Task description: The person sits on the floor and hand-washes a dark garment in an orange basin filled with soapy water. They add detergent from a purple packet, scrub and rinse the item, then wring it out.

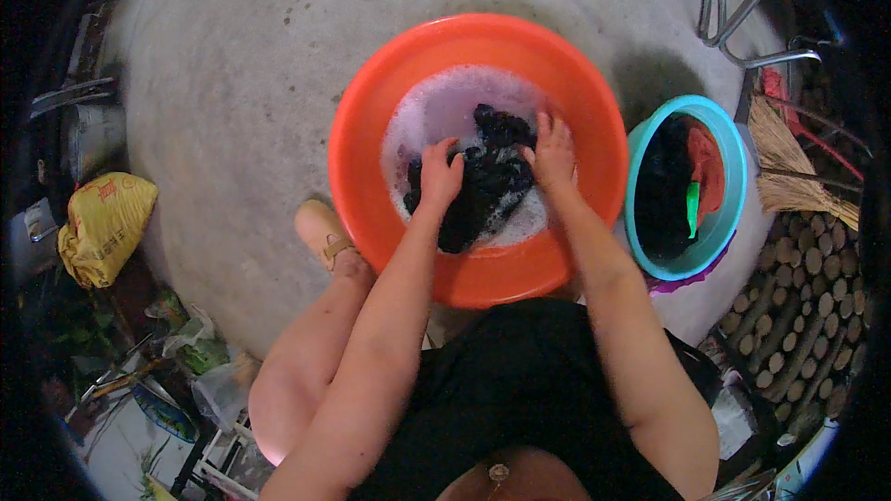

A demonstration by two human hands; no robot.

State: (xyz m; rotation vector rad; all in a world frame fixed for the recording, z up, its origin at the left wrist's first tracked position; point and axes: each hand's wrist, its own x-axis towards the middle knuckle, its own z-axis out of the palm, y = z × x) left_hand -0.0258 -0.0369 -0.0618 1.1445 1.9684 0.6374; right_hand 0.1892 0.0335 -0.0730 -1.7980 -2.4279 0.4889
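A dark, wet cloth garment point(487, 174) lies bunched in soapy water point(445, 101) inside a large orange plastic basin point(473, 35). At the garment's left side is my left hand point(442, 174), its thumb and fingers apart and touching the cloth. My right hand point(553, 153) is at the garment's right edge, fingers spread, slightly blurred. Whether either hand pinches any cloth cannot be told. White suds cling to the fabric and ring the water.
Right of the basin, a turquoise tub point(741, 188) holds dark cloth, a reddish cloth point(706, 163) and a green-handled object point(692, 209). Beyond it are a straw broom point(783, 153), stacked logs point(800, 313) and a metal-tube frame point(741, 14). A yellow sack point(111, 223) stands at left.
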